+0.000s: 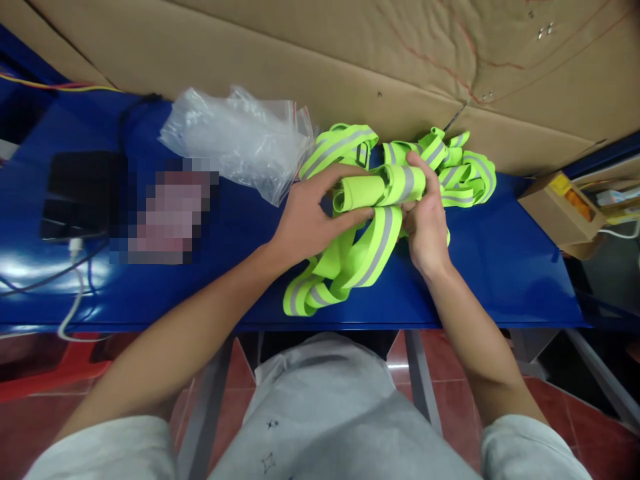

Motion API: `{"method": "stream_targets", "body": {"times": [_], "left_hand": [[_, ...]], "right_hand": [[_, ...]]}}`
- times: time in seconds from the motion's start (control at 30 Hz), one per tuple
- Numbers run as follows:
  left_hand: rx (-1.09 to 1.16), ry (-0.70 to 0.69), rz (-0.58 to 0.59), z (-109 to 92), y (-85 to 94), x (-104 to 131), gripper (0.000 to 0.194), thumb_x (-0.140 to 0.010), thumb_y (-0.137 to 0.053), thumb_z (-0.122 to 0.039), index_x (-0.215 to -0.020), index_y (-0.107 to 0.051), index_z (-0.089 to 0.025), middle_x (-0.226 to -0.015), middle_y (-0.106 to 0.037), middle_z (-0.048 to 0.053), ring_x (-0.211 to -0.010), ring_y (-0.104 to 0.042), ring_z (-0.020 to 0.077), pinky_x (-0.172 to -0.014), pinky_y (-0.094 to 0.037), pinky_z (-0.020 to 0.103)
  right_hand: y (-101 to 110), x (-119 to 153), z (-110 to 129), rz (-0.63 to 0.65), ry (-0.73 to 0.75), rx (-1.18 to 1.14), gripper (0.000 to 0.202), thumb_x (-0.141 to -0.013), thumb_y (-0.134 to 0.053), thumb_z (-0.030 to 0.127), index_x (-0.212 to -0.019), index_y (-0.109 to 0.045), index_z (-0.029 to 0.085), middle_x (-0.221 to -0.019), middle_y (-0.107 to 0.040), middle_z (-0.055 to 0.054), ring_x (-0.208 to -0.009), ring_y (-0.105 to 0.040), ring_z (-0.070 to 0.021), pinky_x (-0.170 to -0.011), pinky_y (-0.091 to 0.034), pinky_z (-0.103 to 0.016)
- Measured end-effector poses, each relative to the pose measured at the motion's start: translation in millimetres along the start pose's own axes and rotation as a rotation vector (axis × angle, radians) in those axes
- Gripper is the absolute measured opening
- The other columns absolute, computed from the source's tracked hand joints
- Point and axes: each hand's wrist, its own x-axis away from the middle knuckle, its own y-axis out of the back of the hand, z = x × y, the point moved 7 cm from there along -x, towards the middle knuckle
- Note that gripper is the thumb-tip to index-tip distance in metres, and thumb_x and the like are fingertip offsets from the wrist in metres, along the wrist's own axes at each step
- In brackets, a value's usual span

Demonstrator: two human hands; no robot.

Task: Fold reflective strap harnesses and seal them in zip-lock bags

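Rolled yellow-green straps with grey reflective stripes (pixel 383 187) are held above the blue table between my two hands. My left hand (pixel 313 217) pinches the left end of the roll, thumb below and fingers above. Around the right end of the roll, my right hand (pixel 427 223) is closed, its fingers partly hidden behind the strap. A loose length of strap (pixel 373 257) hangs from the roll and lies in folds near the table's front edge. Behind my left hand rests another strap (pixel 340 147) with a black buckle. A tangled pile of straps (pixel 467 177) lies to the right.
Clear plastic bags (pixel 240 137) lie at the back left. Further left are a black device (pixel 77 193) with a white cable and a blurred-out item (pixel 170 217). The blue table (pixel 515 267) meets a cardboard panel (pixel 320 60) behind; an open cardboard box (pixel 563 213) stands at right.
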Motion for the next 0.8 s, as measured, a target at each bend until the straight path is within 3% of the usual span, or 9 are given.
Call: {"method": "stream_targets", "body": {"times": [0.1,0.2,0.27,0.37,0.43,0.5,0.57,0.63,0.8], "left_hand": [[-0.044,0.01,0.033,0.0,3.0,-3.5,0.054,-0.093,-0.074,-0.056,-0.134,-0.065,-0.023,-0.134,-0.073,0.006,-0.124,-0.07,0.0252,-0.107,-0.058,0.037],[-0.211,-0.043,0.144,-16.1,16.7,6.6,0.069,-0.096,-0.072,-0.051,-0.155,-0.049,-0.025,-0.156,-0.059,0.009,-0.142,-0.059,0.0264,-0.118,-0.051,0.04],[-0.413,-0.042,0.081,-23.0,45.4,25.2,0.069,-0.098,-0.071,-0.046,-0.159,-0.045,-0.024,-0.158,-0.057,0.011,-0.147,-0.054,0.0273,-0.125,-0.044,0.044],[-0.704,0.074,-0.151,-15.4,107.5,64.9,0.052,-0.1,-0.067,-0.043,-0.145,-0.064,-0.016,-0.149,-0.061,0.019,-0.142,-0.057,0.0321,-0.121,-0.046,0.047],[-0.876,0.225,-0.182,4.8,139.2,88.6,0.052,-0.102,-0.061,-0.048,-0.141,-0.069,-0.014,-0.156,-0.054,0.024,-0.147,-0.05,0.0396,-0.124,-0.038,0.057],[-1.002,0.356,-0.125,27.8,155.9,102.9,0.059,-0.101,-0.057,-0.056,-0.145,-0.068,-0.017,-0.166,-0.041,0.025,-0.154,-0.039,0.0468,-0.124,-0.032,0.067],[-1.051,0.448,-0.048,46.7,159.7,107.9,0.06,-0.102,-0.053,-0.057,-0.147,-0.066,-0.02,-0.173,-0.03,0.023,-0.159,-0.03,0.0489,-0.124,-0.025,0.072],[-1.061,0.496,0.007,56.9,156.5,107.0,0.057,-0.103,-0.05,-0.055,-0.145,-0.067,-0.02,-0.175,-0.028,0.022,-0.161,-0.027,0.047,-0.125,-0.021,0.073],[-1.075,0.521,0.006,53.7,153.2,103.3,0.059,-0.106,-0.04,-0.055,-0.144,-0.068,-0.02,-0.174,-0.029,0.021,-0.162,-0.026,0.0432,-0.125,-0.021,0.072]], "right_hand": [[-1.4,-1.0,-1.6,0.01,0.017,-0.094,0.07,-0.073,-0.083,0.078,-0.118,-0.057,0.031,-0.064,-0.055,0.007,-0.044,-0.046,-0.0093,-0.041,-0.035,-0.026],[3.5,-2.9,-2.9,-0.078,0.016,-0.122,0.057,-0.072,-0.091,0.063,-0.097,-0.052,0.028,-0.057,-0.044,0.011,-0.042,-0.036,-0.0067,-0.04,-0.027,-0.025],[6.7,-3.5,-1.3,-0.126,0.048,-0.122,0.055,-0.072,-0.093,0.054,-0.098,-0.053,0.028,-0.054,-0.036,0.013,-0.042,-0.03,-0.006,-0.04,-0.022,-0.024],[8.5,-3.1,1.7,-0.157,0.103,-0.087,0.048,-0.076,-0.093,0.044,-0.102,-0.056,0.028,-0.053,-0.03,0.014,-0.042,-0.027,-0.0058,-0.041,-0.019,-0.025],[8.1,-1.9,3.0,-0.163,0.128,-0.065,0.043,-0.078,-0.091,0.039,-0.103,-0.057,0.028,-0.053,-0.031,0.013,-0.042,-0.028,-0.0059,-0.042,-0.019,-0.025],[6.0,-0.5,3.2,-0.157,0.139,-0.058,0.041,-0.079,-0.09,0.036,-0.103,-0.058,0.028,-0.053,-0.033,0.013,-0.043,-0.029,-0.0063,-0.043,-0.019,-0.025],[3.2,0.3,2.2,-0.143,0.137,-0.065,0.042,-0.078,-0.091,0.037,-0.104,-0.059,0.027,-0.054,-0.035,0.013,-0.044,-0.03,-0.0067,-0.043,-0.02,-0.025],[1.1,0.2,0.0,-0.132,0.126,-0.068,0.044,-0.076,-0.092,0.039,-0.104,-0.059,0.027,-0.055,-0.038,0.012,-0.045,-0.032,-0.0072,-0.044,-0.023,-0.025],[0.4,-0.2,-3.1,-0.128,0.107,-0.05,0.045,-0.076,-0.091,0.039,-0.106,-0.059,0.026,-0.055,-0.04,0.012,-0.046,-0.034,-0.0081,-0.046,-0.026,-0.025]]}}
